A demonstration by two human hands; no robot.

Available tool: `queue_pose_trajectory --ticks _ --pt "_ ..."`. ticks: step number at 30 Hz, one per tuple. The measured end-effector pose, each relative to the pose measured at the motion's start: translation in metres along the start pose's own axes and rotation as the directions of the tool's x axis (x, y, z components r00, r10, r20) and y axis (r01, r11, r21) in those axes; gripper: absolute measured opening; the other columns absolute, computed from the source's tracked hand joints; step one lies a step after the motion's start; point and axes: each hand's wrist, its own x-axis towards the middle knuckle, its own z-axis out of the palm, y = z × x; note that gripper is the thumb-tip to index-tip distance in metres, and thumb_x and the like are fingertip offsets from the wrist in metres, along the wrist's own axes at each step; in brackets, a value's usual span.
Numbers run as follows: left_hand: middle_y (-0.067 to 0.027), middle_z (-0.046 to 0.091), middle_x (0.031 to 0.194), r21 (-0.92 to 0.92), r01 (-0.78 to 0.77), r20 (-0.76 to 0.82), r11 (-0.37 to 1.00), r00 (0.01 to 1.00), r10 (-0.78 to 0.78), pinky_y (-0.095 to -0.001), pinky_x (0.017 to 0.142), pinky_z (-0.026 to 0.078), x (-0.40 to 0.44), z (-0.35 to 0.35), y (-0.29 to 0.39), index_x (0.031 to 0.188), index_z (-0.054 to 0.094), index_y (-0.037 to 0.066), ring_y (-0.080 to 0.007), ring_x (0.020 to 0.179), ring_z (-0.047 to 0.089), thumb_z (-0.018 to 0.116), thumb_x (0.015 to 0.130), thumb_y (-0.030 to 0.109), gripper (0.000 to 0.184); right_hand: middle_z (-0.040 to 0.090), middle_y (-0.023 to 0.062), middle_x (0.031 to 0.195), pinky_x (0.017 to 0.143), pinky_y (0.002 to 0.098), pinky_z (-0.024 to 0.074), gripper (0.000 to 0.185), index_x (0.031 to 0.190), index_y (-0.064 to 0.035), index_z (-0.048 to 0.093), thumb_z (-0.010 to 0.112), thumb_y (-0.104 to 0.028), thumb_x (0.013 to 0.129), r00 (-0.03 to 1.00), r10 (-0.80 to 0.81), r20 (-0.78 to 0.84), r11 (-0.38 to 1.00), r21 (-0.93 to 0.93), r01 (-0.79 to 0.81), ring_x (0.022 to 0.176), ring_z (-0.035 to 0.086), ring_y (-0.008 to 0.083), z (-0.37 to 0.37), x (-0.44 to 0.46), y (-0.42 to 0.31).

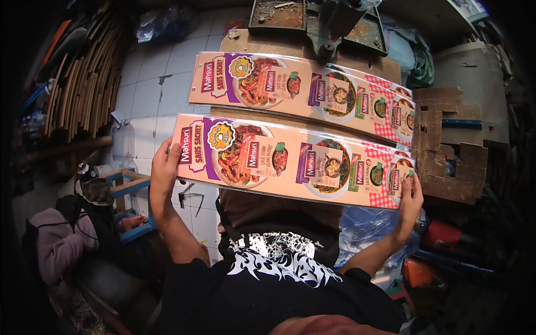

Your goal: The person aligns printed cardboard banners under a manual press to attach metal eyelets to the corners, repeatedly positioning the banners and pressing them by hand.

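A long printed sauce-sachet sign panel point(287, 160) is held lengthwise across my lap, its printed face up. My left hand point(164, 166) grips its left end, with the thumb on top. At the opposite end my right hand point(411, 196) closes on the lower right corner. Just beyond lies a second panel point(304, 89) with the same print, on a brown work board point(245, 43). A small hole or eyelet shows near that panel's left edge. The undersides of both panels are hidden.
A dark metal press point(329, 33) with shallow trays point(277, 15) of small bits stands beyond the panels. Worn brown boards point(452, 151) lie at right, and stacked strips point(84, 84) lean at left. Clear plastic point(368, 229) lies by my right arm. Another person's sleeve point(64, 245) shows at lower left.
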Motion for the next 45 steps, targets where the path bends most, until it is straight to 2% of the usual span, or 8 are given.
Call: queue_pose_trajectory --ticks 20,25,28,32,34,36,39,45 --pt "-0.0145 0.061 0.112 -0.093 -0.164 0.008 0.982 0.986 0.166 -0.0253 0.084 0.050 0.013 0.005 -0.018 0.132 0.040 -0.009 -0.0138 0.098 0.061 0.054 0.098 0.033 0.056 0.062 0.0107 0.112 0.086 0.0273 0.0467 0.043 0.128 0.0053 0.052 0.060 -0.020 0.094 0.990 -0.130 -0.049 0.984 0.117 0.135 0.096 0.059 0.0147 0.029 0.002 0.019" --pt "-0.0146 0.062 0.110 -0.075 -0.179 -0.002 0.981 0.984 0.179 -0.0254 0.084 0.050 0.012 0.007 -0.019 0.133 0.041 -0.009 -0.0146 0.097 0.062 0.053 0.098 0.033 0.056 0.063 0.0148 0.111 0.088 0.0322 0.0463 0.046 0.130 -0.0012 0.052 0.060 -0.028 0.093 0.994 -0.103 -0.036 0.975 -0.200 0.093 0.098 0.060 0.0209 0.024 -0.006 -0.009" --pt "-0.0149 0.064 0.106 0.082 -0.141 -0.029 0.987 0.989 0.144 -0.0262 0.083 0.050 0.010 0.004 -0.016 0.133 0.043 -0.008 -0.0154 0.095 0.062 0.054 0.097 0.031 0.054 0.063 0.0183 0.111 0.090 0.0350 0.0460 0.046 0.129 -0.0022 0.053 0.062 -0.027 0.092 0.905 -0.417 -0.089 0.727 -0.629 0.274 0.101 0.060 0.0245 0.016 0.011 -0.013" --pt "-0.0181 0.062 0.108 0.329 -0.009 -0.167 0.944 0.984 0.068 -0.0321 0.086 0.049 0.005 0.012 0.008 0.133 0.046 -0.002 -0.0203 0.098 0.062 0.058 0.093 0.029 0.052 0.065 0.0167 0.108 0.087 0.0368 0.0478 0.032 0.117 -0.0013 0.062 0.064 -0.015 0.089 0.880 -0.472 -0.044 0.836 -0.339 0.431 0.101 0.063 0.0247 0.035 0.030 -0.115" --pt "-0.0206 0.055 0.119 0.832 -0.156 -0.221 0.532 0.786 0.577 -0.0375 0.091 0.047 0.006 0.021 0.018 0.131 0.049 0.000 -0.0285 0.108 0.058 0.060 0.092 0.025 0.048 0.068 0.0135 0.101 0.081 0.0344 0.0497 0.023 0.109 -0.0021 0.066 0.064 -0.012 0.089 0.823 -0.563 0.077 0.802 -0.191 0.566 0.091 0.066 0.0209 0.050 0.063 -0.141" --pt "-0.0214 0.049 0.127 0.793 -0.195 -0.236 0.577 0.775 0.586 -0.0419 0.095 0.044 0.000 0.044 0.058 0.129 0.051 0.000 -0.0353 0.115 0.053 0.063 0.089 0.020 0.046 0.070 0.0089 0.091 0.070 0.0293 0.0503 0.016 0.100 -0.0039 0.070 0.066 -0.013 0.087 0.777 -0.613 0.141 0.747 -0.216 0.629 0.080 0.067 0.0168 0.073 0.105 -0.157" --pt "-0.0215 0.053 0.122 0.607 -0.600 0.140 0.521 0.726 0.673 -0.0405 0.094 0.045 0.000 0.073 0.097 0.126 0.052 0.000 -0.0355 0.111 0.055 0.065 0.084 0.011 0.045 0.070 0.0115 0.086 0.069 0.0303 0.0518 0.017 0.095 -0.0019 0.070 0.068 -0.014 0.084 0.735 -0.630 0.252 0.704 -0.214 0.677 0.074 0.067 0.0190 0.111 0.181 -0.159" --pt "-0.0119 0.060 0.112 0.439 -0.866 0.787 0.237 0.499 0.364 -0.0386 0.085 0.047 0.041 0.111 0.117 0.117 0.058 0.005 -0.0284 0.100 0.060 0.071 0.076 0.013 0.044 0.070 0.0110 0.089 0.073 0.0375 0.0530 0.017 0.094 -0.0109 0.073 0.067 -0.020 0.081 0.700 -0.628 0.341 0.556 -0.433 0.709 0.081 0.068 0.0277 0.161 0.256 -0.170"
